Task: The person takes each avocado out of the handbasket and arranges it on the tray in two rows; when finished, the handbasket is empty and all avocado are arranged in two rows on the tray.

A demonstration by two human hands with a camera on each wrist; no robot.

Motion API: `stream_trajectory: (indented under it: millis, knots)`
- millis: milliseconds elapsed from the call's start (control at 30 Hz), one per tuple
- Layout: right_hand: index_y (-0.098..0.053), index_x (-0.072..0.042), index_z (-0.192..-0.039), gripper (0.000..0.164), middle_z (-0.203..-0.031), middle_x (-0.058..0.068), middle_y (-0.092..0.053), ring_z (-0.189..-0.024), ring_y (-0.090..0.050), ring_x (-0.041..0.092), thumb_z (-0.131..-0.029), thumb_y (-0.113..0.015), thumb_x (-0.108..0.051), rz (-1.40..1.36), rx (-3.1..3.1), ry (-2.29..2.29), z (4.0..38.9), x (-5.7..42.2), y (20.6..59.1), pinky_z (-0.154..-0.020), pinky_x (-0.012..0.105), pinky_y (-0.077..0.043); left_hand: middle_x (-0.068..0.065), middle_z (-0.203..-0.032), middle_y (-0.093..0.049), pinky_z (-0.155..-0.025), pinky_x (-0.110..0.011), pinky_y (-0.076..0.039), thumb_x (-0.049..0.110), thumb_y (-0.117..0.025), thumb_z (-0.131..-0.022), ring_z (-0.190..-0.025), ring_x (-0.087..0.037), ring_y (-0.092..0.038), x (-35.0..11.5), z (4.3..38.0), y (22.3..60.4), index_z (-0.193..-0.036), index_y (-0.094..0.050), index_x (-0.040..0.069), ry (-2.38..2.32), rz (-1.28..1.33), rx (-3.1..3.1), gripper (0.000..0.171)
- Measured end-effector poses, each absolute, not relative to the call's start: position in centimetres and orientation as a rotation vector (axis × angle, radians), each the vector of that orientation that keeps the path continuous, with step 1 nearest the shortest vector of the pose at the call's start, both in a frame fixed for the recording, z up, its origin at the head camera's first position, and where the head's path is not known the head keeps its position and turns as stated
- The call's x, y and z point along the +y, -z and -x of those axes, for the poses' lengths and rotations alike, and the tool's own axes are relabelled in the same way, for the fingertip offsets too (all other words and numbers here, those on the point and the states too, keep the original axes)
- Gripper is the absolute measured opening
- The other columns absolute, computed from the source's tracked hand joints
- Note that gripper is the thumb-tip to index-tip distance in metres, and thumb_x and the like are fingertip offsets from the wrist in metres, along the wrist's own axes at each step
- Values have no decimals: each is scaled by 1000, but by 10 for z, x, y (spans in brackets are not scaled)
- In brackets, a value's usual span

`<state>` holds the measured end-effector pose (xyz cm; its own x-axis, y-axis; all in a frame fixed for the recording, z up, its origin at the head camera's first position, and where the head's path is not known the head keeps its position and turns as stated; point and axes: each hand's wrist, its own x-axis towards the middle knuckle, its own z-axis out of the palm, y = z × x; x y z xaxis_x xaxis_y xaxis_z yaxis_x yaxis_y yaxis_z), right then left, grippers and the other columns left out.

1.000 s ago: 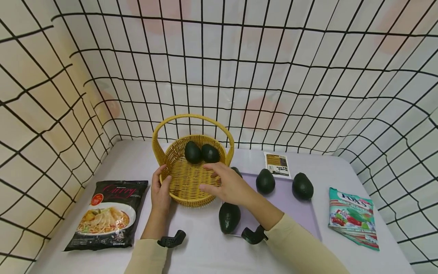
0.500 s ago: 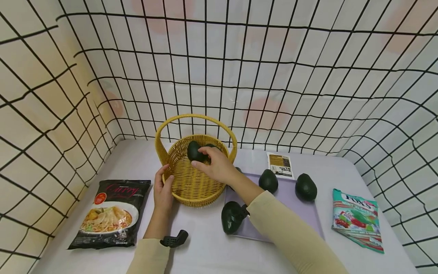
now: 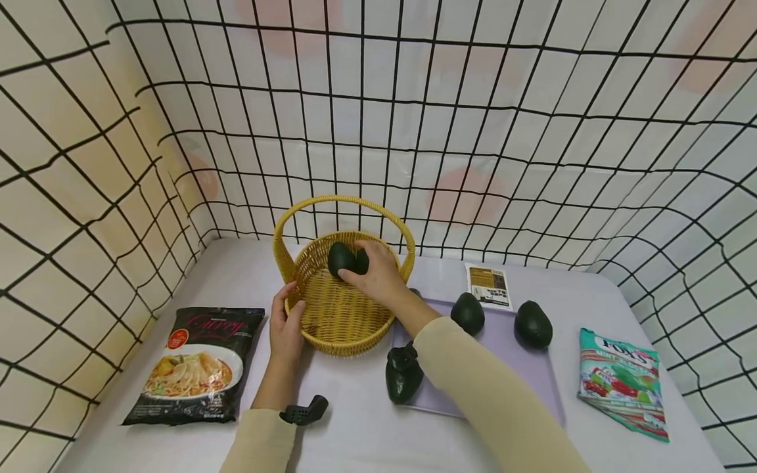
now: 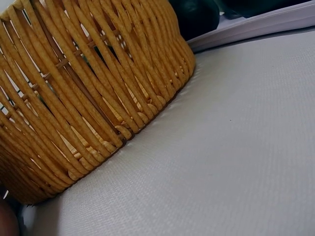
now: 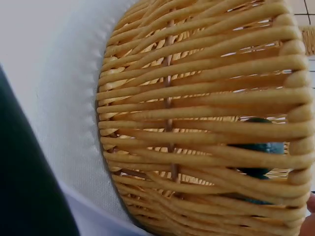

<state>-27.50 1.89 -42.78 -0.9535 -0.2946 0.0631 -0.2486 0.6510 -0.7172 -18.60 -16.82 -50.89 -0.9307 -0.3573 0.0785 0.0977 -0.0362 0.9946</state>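
Basket point(image 3: 331, 312) of yellow wicker, standing on the table point(image 3: 345, 424), with two avocados at its back. The right hand point(image 3: 381, 279) reaches inside, thumb and fingers bent around one avocado point(image 3: 363, 261), parted about as wide as the fruit; how firmly they press cannot be told. The second avocado point(image 3: 341, 257) lies just beside it, near the thumb tip. The left hand point(image 3: 286, 325) holds the basket's left rim, fingers bent at the wall. Each avocado should prove moderately heavy and smooth enough to slip, and may bruise if ripe; a spread hold across its widest part would suit. The basket looks light and slightly springy, best taken by rim or handle point(image 3: 283, 255). Further avocados point(image 3: 533, 326) sit on the purple tray point(image 3: 503, 358). Of the writing, "Curry" is legible on the black noodle bag point(image 3: 192, 368), and "FOX'S", above a line beginning "MINT", on the green sweet bag point(image 3: 623, 383); print on the small packet point(image 3: 489, 286) is too small to read.
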Motion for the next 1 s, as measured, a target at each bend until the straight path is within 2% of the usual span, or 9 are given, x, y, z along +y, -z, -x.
stream_trajectory:
  millis: [267,367,433,567,733,1000]
  knots:
    - [-32,-20,-159,89,-169,14,-19,-156,-20,38,-88,-76,-51,417,2780,1179,278,21,433,-120,62,-31,-7,-164,-35,-126,-48,-24,7,-48,-103,-153,-23,-29,-166,188,508,-148,-44,9,2061,-257,-1907,45]
    - [-32,-20,-159,90,-169,13,-20,-157,-17,39,-87,-76,-52,395,2788,1158,278,21,435,-121,63,-29,-7,-164,-35,-127,-47,-24,9,-48,-103,-154,-23,-29,-166,188,509,-148,-45,9,2048,-260,-1918,45]
    - [-32,-20,-159,89,-166,13,-26,-155,-19,40,-88,-77,-50,397,2797,1143,279,20,436,-121,63,-28,-7,-164,-35,-127,-47,-24,9,-49,-102,-154,-23,-29,-167,188,509,-147,-46,10,2044,-258,-1917,45]
    - [-37,-21,-157,83,-158,14,-36,-148,-24,42,-89,-78,-41,405,2803,1102,278,17,438,-115,61,-35,-7,-164,-35,-127,-48,-23,9,-49,-102,-155,-24,-28,-168,188,510,-147,-46,10,2050,-249,-1906,45]
    - [-42,-23,-154,72,-155,16,-36,-143,-31,41,-91,-76,-30,401,2784,1048,278,16,440,-107,58,-44,-8,-164,-35,-127,-48,-23,9,-49,-102,-155,-25,-28,-169,187,510,-147,-46,10,2039,-265,-1918,45]
    - [-44,-20,-154,62,-157,17,-39,-142,-44,37,-97,-68,-24,479,2754,911,280,15,447,-111,54,-45,-11,-164,-34,-127,-50,-23,8,-48,-102,-155,-27,-28,-168,187,508,-148,-44,8,2048,-271,-1919,46]
